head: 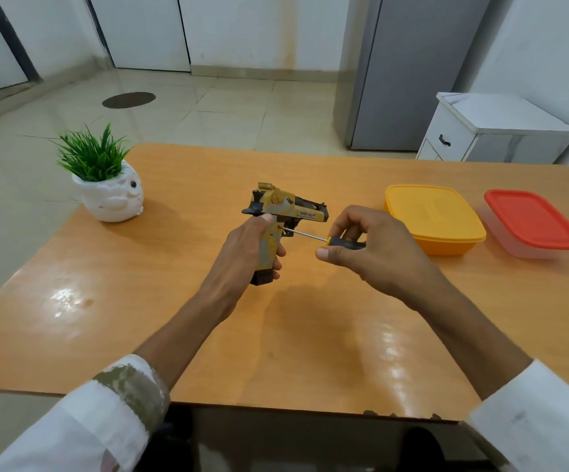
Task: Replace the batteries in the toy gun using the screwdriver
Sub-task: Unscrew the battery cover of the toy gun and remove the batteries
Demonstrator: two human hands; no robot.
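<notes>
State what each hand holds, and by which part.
The left hand grips the toy gun by its grip; the right hand holds the screwdriver by its black handle.

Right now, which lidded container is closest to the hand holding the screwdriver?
The all-yellow container, right beside the right hand. The clear container with the red lid sits farther right.
</notes>
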